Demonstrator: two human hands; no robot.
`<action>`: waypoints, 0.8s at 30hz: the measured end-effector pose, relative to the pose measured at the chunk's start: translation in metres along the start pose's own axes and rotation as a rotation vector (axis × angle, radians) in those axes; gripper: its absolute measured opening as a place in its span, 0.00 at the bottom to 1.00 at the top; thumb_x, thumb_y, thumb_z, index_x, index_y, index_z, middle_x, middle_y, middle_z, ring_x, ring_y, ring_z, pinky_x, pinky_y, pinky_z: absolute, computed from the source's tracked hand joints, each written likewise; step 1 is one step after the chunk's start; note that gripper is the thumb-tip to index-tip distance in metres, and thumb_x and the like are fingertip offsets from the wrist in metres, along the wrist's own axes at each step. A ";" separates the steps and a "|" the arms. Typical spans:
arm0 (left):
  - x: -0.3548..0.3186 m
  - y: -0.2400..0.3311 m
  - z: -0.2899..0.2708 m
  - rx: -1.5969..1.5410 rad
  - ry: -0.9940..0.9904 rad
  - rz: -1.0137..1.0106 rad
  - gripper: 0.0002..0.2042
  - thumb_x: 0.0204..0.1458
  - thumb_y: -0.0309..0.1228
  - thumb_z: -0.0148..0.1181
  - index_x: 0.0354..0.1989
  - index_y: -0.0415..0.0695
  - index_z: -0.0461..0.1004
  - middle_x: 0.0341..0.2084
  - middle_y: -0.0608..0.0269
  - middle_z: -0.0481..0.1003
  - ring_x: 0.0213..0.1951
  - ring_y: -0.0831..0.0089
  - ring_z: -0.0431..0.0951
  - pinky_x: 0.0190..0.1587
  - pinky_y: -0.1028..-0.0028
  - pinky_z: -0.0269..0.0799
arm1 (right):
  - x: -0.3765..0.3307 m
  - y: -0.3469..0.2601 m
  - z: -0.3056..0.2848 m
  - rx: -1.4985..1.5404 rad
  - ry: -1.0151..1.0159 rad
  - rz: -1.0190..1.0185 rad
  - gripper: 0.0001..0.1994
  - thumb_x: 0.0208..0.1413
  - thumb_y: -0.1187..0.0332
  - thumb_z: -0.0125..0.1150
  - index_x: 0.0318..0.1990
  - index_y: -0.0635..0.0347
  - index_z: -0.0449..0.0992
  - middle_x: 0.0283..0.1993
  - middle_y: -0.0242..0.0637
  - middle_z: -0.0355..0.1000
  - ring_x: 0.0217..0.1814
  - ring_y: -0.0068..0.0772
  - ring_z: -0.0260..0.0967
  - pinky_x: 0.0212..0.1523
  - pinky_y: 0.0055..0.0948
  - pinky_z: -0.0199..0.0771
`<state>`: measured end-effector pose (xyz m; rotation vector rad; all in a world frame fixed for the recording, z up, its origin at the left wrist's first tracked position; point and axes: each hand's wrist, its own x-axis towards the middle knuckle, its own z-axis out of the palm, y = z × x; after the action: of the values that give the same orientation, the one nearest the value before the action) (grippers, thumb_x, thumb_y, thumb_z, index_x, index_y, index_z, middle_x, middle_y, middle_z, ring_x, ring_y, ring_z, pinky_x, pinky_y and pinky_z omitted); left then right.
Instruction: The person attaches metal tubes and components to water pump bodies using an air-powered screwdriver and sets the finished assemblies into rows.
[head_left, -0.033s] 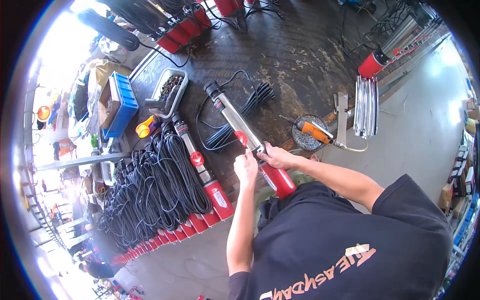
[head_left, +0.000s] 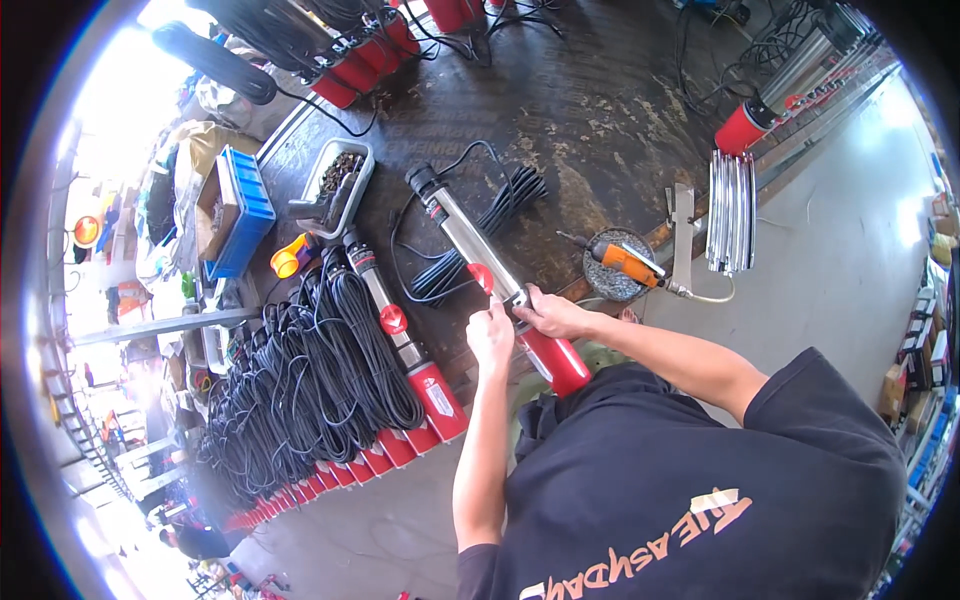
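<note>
A long submersible pump [head_left: 470, 238], silver with a red lower end and a black top, lies slanted at the bench edge, its red end against my waist. My right hand [head_left: 553, 314] is closed round it just above the red part. My left hand [head_left: 491, 338] is closed in a fist at the pump's left side, just below a round red sticker [head_left: 481, 278]. Whatever its fingers pinch is too small or hidden to make out. Black cable [head_left: 512, 200] from the pump lies bundled beside and partly behind it.
Several similar pumps with coiled black cables [head_left: 340, 350] stand in a row at left. Near them are a small-parts tray [head_left: 358, 200], an orange tape dispenser [head_left: 292, 258] and a blue crate [head_left: 245, 215]. An orange power tool [head_left: 630, 262] rests on a round dish at right, beside silver strips [head_left: 732, 212].
</note>
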<state>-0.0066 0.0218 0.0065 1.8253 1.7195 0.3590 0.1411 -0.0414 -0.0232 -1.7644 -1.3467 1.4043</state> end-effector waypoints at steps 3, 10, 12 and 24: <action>0.000 0.027 -0.011 0.073 -0.108 -0.104 0.28 0.52 0.53 0.63 0.30 0.32 0.82 0.27 0.39 0.80 0.35 0.48 0.84 0.42 0.57 0.76 | 0.003 0.000 0.002 -0.028 0.031 0.073 0.40 0.66 0.48 0.49 0.65 0.82 0.51 0.43 0.71 0.74 0.48 0.68 0.74 0.49 0.52 0.74; 0.005 0.013 -0.017 -0.072 -0.202 -0.162 0.22 0.42 0.48 0.74 0.26 0.35 0.84 0.18 0.52 0.81 0.24 0.64 0.84 0.35 0.67 0.78 | 0.003 -0.010 -0.015 -0.154 -0.027 0.040 0.35 0.59 0.44 0.57 0.55 0.74 0.65 0.42 0.64 0.77 0.47 0.61 0.77 0.47 0.51 0.77; -0.005 0.017 -0.013 -0.087 -0.114 -0.094 0.19 0.44 0.45 0.73 0.29 0.38 0.85 0.21 0.53 0.82 0.26 0.64 0.84 0.35 0.67 0.78 | 0.015 0.010 -0.035 0.004 -0.195 -0.166 0.35 0.57 0.42 0.63 0.55 0.70 0.69 0.46 0.50 0.77 0.52 0.43 0.75 0.51 0.41 0.75; -0.063 0.004 0.066 -0.104 0.470 0.126 0.23 0.57 0.34 0.60 0.57 0.31 0.71 0.45 0.35 0.76 0.50 0.46 0.77 0.55 0.55 0.69 | 0.034 0.009 -0.019 0.003 -0.168 -0.036 0.33 0.65 0.51 0.55 0.63 0.75 0.59 0.56 0.69 0.70 0.62 0.64 0.68 0.59 0.45 0.70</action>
<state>0.0263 -0.0546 -0.0305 1.8785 1.8428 0.9761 0.1613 -0.0101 -0.0386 -1.6422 -1.4540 1.5629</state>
